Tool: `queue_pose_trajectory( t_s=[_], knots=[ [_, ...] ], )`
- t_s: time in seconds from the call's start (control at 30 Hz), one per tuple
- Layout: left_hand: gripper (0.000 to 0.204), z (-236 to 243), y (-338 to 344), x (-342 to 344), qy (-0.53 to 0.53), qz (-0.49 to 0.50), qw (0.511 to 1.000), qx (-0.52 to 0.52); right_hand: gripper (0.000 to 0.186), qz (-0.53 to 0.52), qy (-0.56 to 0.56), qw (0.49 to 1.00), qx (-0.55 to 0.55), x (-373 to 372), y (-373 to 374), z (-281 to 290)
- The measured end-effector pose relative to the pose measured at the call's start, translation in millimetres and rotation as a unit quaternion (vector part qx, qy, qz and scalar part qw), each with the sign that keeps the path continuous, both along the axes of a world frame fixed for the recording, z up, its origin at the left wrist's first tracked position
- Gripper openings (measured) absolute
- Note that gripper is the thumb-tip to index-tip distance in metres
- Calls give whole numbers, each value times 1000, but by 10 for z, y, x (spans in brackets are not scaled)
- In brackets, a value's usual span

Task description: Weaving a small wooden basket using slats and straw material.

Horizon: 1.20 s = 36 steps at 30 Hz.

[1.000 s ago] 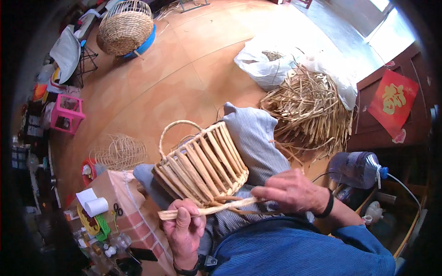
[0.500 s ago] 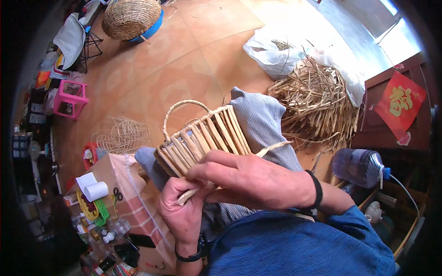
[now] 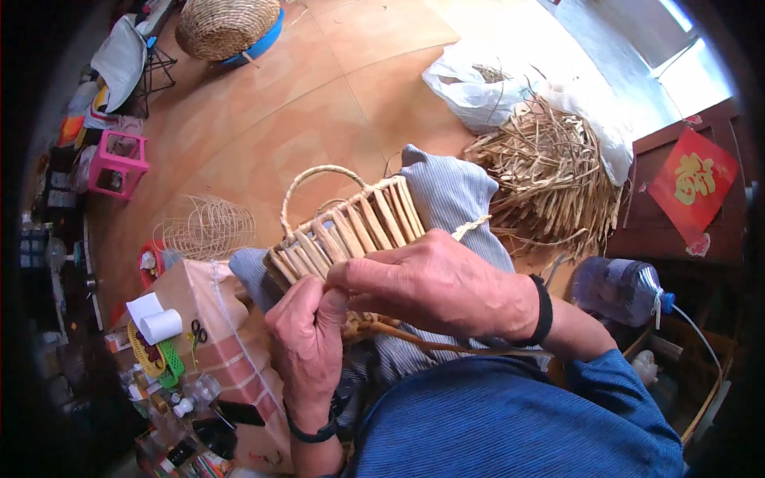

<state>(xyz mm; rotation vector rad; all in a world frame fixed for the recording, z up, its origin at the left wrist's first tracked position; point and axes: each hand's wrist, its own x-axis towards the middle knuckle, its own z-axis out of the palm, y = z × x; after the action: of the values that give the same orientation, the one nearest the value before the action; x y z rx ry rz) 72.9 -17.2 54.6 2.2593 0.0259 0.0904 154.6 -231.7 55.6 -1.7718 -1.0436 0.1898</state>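
Note:
A small woven basket (image 3: 351,231) of pale dried stalks, with a looped rope-like handle (image 3: 323,169), lies tilted on my lap over striped grey cloth (image 3: 450,187). My left hand (image 3: 307,334) is closed at its near edge, thumb and fingers pinched together. Fingertips of my right hand (image 3: 438,291) meet the left ones there, also pinched. A brown dried stalk strip (image 3: 426,342) runs from beneath the fingers to the right, under the right hand. A pale twisted end (image 3: 472,227) sticks out past the right knuckles. The exact grip between the fingertips is hidden.
A heap of dried stalks (image 3: 550,175) lies at the right beside white plastic bags (image 3: 470,92). To the left is a cloth-covered table (image 3: 239,358) with scissors (image 3: 199,331) and a paper roll (image 3: 162,327). A water bottle (image 3: 617,291) lies right; a pink stool (image 3: 118,165) stands far left.
Both hands have moved slightly up toward the basket. The pale strip end at my left thumb no longer shows, and the brown strip now shows below the right hand.

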Motion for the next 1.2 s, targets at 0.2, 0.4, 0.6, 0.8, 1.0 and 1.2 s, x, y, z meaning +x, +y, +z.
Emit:
queue_pose_trajectory(
  t_s=[0.2,0.4,0.6,0.8,1.0,1.2],
  knots=[
    [42,-68,81,-195,120,8,978,-171,17,-16,29,998,-56,-171,-39,-21],
    [36,-108,-10,-342,99,-10,995,11,17,-100,78,986,-109,-441,-282,-245],
    [26,-168,-108,-341,84,-17,994,73,23,-141,113,976,-121,-586,-218,-286],
    [11,-241,-215,-323,86,38,994,59,25,-152,109,972,-139,-572,-97,-354],
    [10,-248,-232,-348,112,39,992,48,24,-140,92,973,-158,-603,23,-425],
    [16,-248,-211,-338,39,15,998,56,31,-117,28,976,-179,-572,67,-495]
  ],
)
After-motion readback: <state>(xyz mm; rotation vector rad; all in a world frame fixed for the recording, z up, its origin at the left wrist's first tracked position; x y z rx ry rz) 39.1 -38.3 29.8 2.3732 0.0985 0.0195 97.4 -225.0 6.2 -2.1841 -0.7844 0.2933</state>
